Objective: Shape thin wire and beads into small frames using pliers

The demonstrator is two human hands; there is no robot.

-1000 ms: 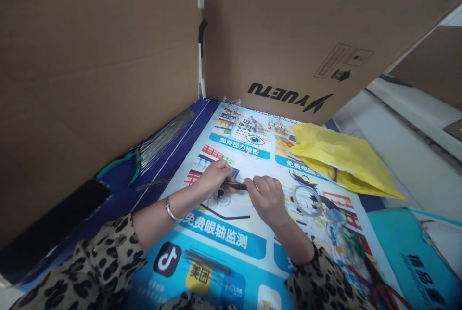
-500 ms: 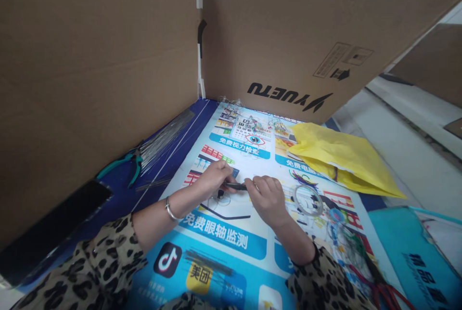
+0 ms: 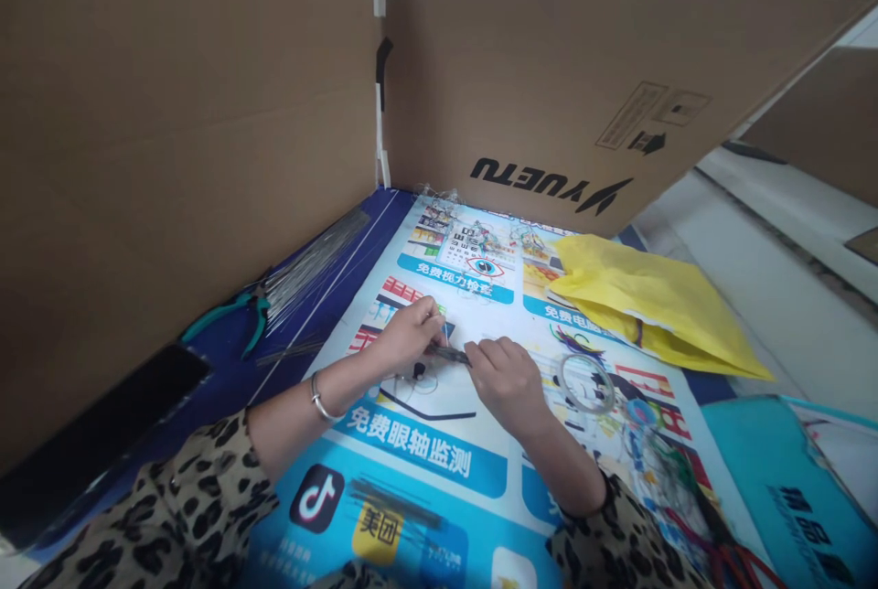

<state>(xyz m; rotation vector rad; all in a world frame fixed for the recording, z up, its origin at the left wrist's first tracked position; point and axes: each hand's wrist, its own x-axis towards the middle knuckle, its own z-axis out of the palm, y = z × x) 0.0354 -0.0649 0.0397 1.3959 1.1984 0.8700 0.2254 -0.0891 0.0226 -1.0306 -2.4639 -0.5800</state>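
Observation:
Over the middle of the printed poster my left hand [image 3: 410,333] and my right hand [image 3: 506,380] face each other, both closed. A slim, dark, tool-like thing [image 3: 451,354] spans the gap between them; its exact kind does not show. My right fingers wrap round its right end. Its left end meets my left fingertips, which are pinched together on something hidden. A short pale thread or wire [image 3: 446,331] stands up beside the left fingers. Below the hands lies a thin black bent strip [image 3: 432,414].
Cardboard walls [image 3: 549,68] enclose the back and left. Teal-handled pliers [image 3: 233,319] and a bundle of thin wires [image 3: 319,260] lie left. On the right are a yellow pouch [image 3: 645,287], a clear tape roll [image 3: 586,384], red-handled scissors [image 3: 737,557] and a teal box [image 3: 768,470].
The dark thing has tilted slightly, its right end lower. The pale thread now shows by my left fingers. My hands have barely shifted.

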